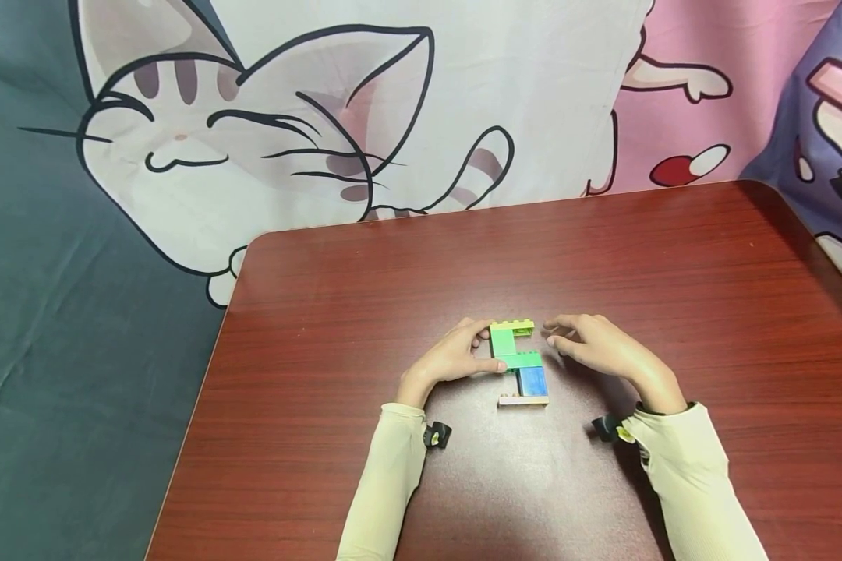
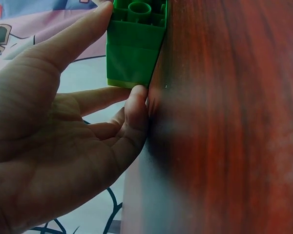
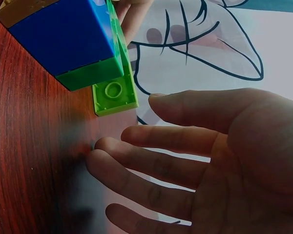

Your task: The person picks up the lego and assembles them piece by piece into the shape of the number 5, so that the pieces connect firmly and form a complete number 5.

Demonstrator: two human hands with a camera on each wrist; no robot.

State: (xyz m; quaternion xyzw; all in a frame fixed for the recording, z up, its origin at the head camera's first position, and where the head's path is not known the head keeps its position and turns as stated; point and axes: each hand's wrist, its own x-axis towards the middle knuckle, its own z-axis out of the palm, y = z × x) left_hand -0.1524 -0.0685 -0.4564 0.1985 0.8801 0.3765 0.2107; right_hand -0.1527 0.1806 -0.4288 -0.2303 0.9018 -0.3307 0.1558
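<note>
A figure of joined toy building bricks lies on its side on the table. Its lime brick [image 1: 512, 327] is at the far end, green bricks [image 1: 503, 343] are in the middle, then a blue brick [image 1: 532, 382] and a tan brick [image 1: 523, 401] nearest me. My left hand [image 1: 452, 354] grips the figure from the left, thumb against the green part and fingers at the lime end. In the left wrist view, the thumb [image 2: 83, 36] touches the green brick's edge. My right hand [image 3: 185, 161] is apart from the bricks on the right, holding nothing, its fingers loosely bent.
The brown wooden table [image 1: 365, 312] spreads around the bricks, its rounded far edge meeting a cartoon-cat curtain [image 1: 533, 78]. Dark wrist cameras [image 1: 437, 435] sit at both sleeve cuffs.
</note>
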